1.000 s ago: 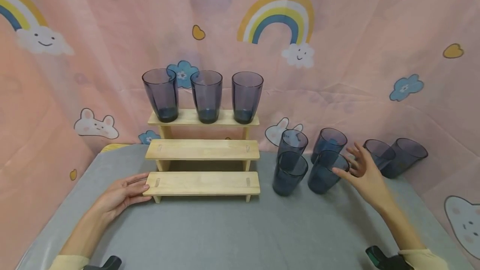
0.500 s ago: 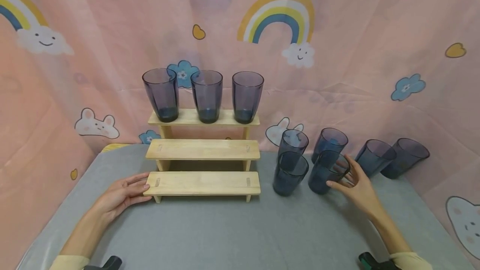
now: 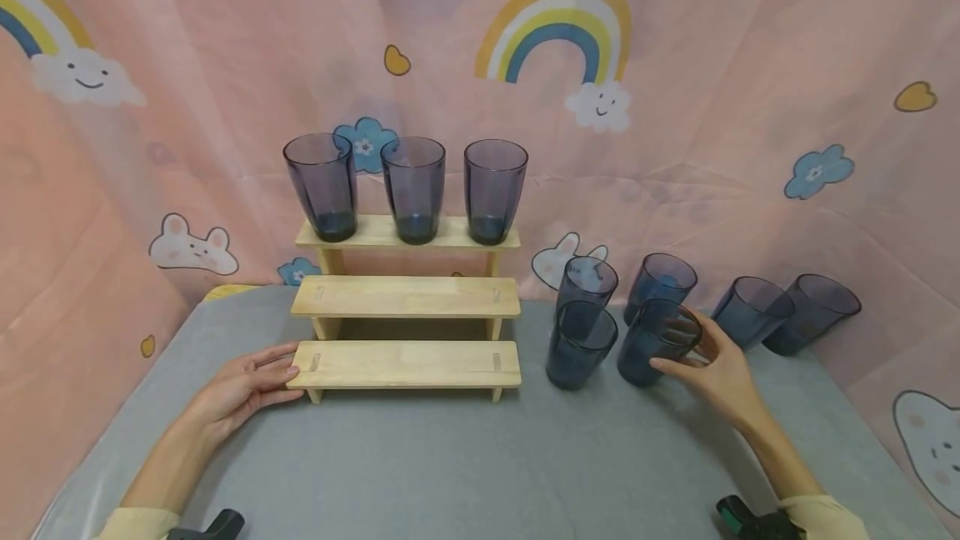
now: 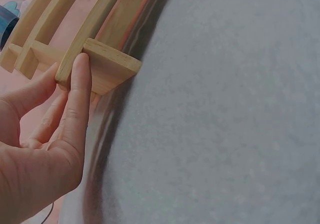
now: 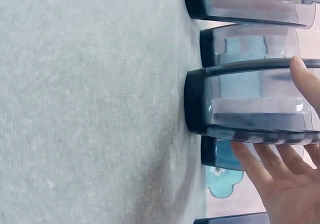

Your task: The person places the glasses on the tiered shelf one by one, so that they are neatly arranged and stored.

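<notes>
A three-step wooden shelf stand (image 3: 405, 363) is on the grey-covered table. My left hand (image 3: 242, 394) pinches the left end of its lowest step; in the left wrist view, the thumb and fingers lie on either side of the board (image 4: 95, 29). Three purple-tinted drinking glasses (image 3: 412, 194) stand upright on the top step; the lower two steps bear nothing. To the right of the stand, my right hand (image 3: 722, 377) holds a tinted glass (image 3: 643, 352) that stands on the table. Its thumb lies on one side of the glass, its fingers on the opposite side (image 5: 260, 119).
Left of the held glass are two more glasses (image 3: 577, 357), one behind the other. Another glass (image 3: 662, 273) stands behind it, and two others (image 3: 813, 319) are farther right. A pink patterned cloth (image 3: 697, 107) hangs behind the table.
My right hand has moved left and closed its thumb and fingers around the front glass. My left hand stays on the stand. The glasses have not visibly moved.
</notes>
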`<state>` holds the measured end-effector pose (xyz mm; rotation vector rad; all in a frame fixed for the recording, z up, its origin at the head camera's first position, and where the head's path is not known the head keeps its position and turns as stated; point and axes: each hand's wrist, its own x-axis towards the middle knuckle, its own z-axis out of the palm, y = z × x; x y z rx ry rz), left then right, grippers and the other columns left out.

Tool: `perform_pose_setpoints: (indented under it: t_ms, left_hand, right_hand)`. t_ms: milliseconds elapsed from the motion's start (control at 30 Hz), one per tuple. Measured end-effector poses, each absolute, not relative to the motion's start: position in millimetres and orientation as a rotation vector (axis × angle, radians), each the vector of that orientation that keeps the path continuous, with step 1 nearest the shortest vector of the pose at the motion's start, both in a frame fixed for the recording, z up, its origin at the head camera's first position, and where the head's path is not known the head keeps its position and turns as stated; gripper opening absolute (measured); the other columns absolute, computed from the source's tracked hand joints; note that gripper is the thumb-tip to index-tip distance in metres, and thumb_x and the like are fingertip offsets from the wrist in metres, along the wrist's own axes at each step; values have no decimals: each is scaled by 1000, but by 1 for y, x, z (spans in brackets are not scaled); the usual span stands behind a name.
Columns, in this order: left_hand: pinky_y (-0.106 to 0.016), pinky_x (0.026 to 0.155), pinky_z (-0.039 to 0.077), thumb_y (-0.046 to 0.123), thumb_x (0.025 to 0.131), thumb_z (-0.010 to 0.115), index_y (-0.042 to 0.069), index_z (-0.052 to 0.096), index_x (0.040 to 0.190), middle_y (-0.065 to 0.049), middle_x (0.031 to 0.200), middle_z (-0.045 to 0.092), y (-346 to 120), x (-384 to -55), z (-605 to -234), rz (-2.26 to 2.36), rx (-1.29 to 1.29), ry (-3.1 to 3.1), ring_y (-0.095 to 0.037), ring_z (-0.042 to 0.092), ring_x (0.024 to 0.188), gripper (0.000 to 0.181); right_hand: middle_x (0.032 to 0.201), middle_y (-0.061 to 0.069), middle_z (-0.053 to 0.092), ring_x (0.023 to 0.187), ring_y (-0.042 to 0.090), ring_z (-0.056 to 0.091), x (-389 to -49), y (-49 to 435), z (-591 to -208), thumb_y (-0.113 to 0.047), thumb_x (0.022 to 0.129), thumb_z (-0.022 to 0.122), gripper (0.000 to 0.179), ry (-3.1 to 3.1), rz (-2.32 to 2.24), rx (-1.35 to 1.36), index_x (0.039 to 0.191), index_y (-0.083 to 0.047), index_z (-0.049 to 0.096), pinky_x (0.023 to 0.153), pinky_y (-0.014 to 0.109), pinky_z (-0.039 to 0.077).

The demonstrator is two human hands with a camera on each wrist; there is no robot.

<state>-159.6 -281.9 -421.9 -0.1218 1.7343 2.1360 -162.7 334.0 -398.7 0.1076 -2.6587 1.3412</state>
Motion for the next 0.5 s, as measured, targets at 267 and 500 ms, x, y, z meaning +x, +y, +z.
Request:
perform_pose_setpoints:
  t_ms: [267, 500]
  left_hand:
    - [-40, 91, 55, 3, 97, 61, -9, 8, 153, -2, 117, 60, -281, -160, -422, 2137, -122, 1735, -16, 66, 102, 78]
    - [-40, 91, 55, 4, 97, 60, -9, 8, 153, -2, 117, 60, -281, -160, -422, 2138, -137, 1721, -16, 66, 102, 78]
  right_hand:
    - [132, 16, 54, 111, 1, 54, -159, 330, -395, -18, 79, 85, 89, -2588, 1272, 119, 152, -9, 35, 78, 7, 50]
    - [117, -15, 58, 101, -13, 52, -153, 329, -373, -19, 78, 86, 85, -2549, 1184, 133, 150, -12, 40, 77, 4, 48]
